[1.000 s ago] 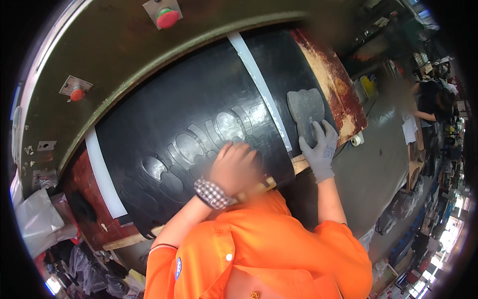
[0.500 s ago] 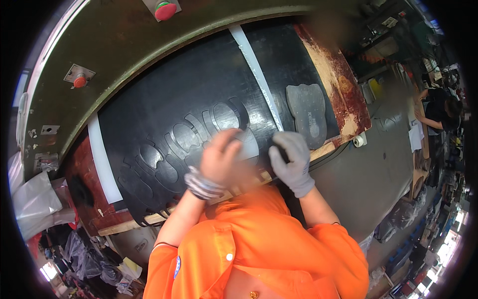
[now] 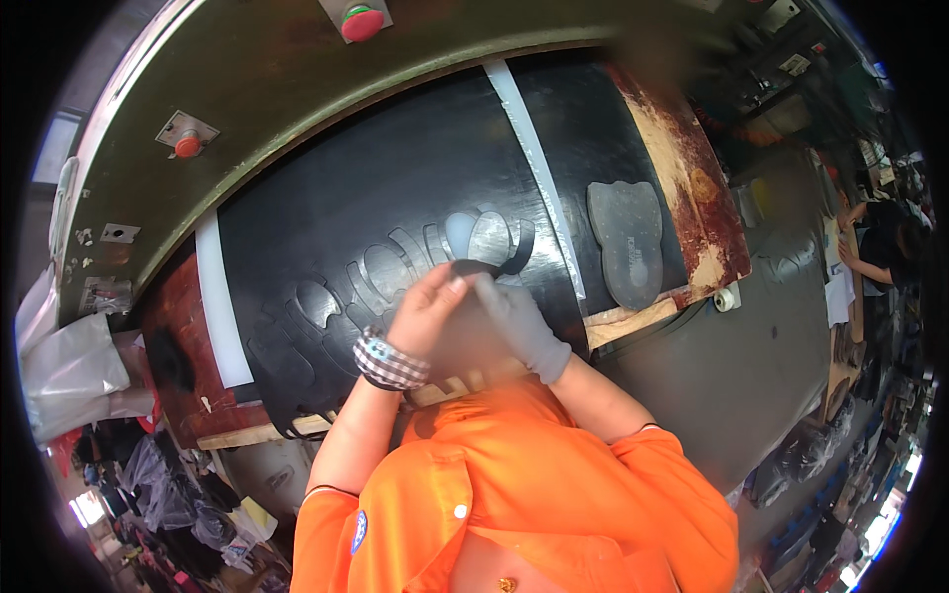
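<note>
My bare left hand (image 3: 427,308), with a checkered band at the wrist, pinches a small dark flat piece (image 3: 473,268) over the near part of the black sheet (image 3: 346,178). The grey-gloved right hand (image 3: 526,324) meets it from the other side, fingers closed on the same piece. The piece's full outline is hidden by my fingers. Beneath and beyond the hands, the sheet carries a row of cut shapes: a rounded piece (image 3: 489,237), a curved strip (image 3: 522,247) and an oval (image 3: 386,265). A pale gap (image 3: 460,234) shows beside the rounded piece.
A grey sole-shaped plate (image 3: 630,247) lies right of a white strip (image 3: 534,163). Another white strip (image 3: 221,306) borders the sheet's left. Behind runs a green machine beam (image 3: 257,89) with red buttons (image 3: 188,144). A person (image 3: 880,242) works at a far-right bench.
My gloved right hand, apart and spread before, has moved left to meet the left hand. Both now hold the dark piece. The view has shifted slightly.
</note>
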A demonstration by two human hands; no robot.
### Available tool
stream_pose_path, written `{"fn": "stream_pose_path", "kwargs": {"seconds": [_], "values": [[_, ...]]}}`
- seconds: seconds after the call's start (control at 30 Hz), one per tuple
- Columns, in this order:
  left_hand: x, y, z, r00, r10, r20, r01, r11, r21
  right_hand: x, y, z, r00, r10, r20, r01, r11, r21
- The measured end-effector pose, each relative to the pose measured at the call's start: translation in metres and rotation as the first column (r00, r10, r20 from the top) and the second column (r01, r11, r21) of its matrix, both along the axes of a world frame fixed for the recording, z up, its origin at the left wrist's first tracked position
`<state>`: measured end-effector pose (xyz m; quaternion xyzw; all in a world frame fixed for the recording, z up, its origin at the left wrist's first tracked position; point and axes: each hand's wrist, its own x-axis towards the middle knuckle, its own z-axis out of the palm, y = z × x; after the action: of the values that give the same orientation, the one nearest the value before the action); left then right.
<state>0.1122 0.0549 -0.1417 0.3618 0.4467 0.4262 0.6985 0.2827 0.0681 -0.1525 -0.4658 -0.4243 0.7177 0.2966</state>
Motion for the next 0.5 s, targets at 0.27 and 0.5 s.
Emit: {"fn": "stream_pose_path", "kwargs": {"seconds": [0.27, 0.5], "values": [[-0.079, 0.047, 0.055, 0.772, 0.636, 0.0, -0.625, 0.759, 0.181, 0.017, -0.02, 0.008, 0.985, 0.004, 0.17, -0.02, 0.996, 0.089], [-0.133, 0.022, 0.104, 0.715, 0.554, -0.426, -0.244, 0.768, 0.592, 0.03, -0.023, 0.009, 0.937, 0.348, 0.0, -0.34, 0.916, -0.214]]}}
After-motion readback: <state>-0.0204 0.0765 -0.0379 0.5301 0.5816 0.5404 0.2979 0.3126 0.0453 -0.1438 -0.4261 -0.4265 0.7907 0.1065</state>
